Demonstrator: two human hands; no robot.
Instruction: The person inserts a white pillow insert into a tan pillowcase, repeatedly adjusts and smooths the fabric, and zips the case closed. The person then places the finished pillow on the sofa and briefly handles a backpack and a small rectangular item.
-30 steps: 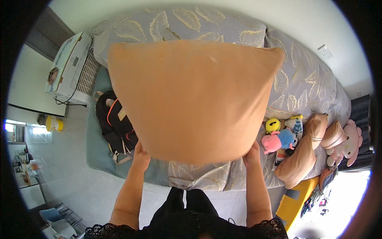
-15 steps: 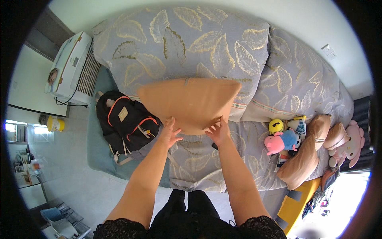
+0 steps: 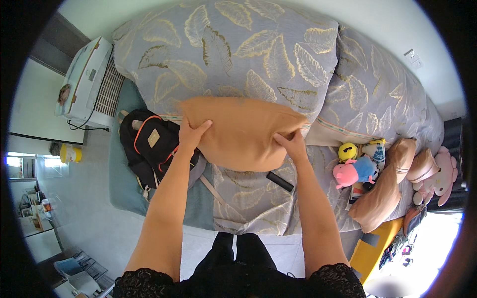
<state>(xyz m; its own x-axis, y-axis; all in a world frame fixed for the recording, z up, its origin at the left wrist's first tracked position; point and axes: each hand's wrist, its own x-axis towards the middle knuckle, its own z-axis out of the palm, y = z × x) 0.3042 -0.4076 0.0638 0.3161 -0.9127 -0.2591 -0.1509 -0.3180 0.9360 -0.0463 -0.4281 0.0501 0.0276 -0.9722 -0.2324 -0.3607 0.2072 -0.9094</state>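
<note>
A tan cushion [image 3: 241, 134] leans against the back of the couch above the seat. My left hand [image 3: 193, 136] grips its left side, thumb lying on the front and the fingers out of sight behind. At the right edge, my right hand [image 3: 292, 144] pinches the fabric, which creases around the thumb. Below the cushion a black remote-like bar [image 3: 279, 181] lies on the seat cover. Close to my left forearm stands a black backpack [image 3: 149, 144] with orange trim.
A grey leaf-patterned cover [image 3: 248, 198] drapes the couch. Plush toys [image 3: 355, 171] and tan cushions [image 3: 380, 201] lie at the right, with a pink plush [image 3: 437, 181] beyond. A white appliance [image 3: 87, 84] stands at the left end. A yellow piece [image 3: 370, 253] is at the lower right.
My hands have moved apart from the cushion's lower edge to its two sides. The cushion has shifted slightly right and sits flatter. More of the black bar shows.
</note>
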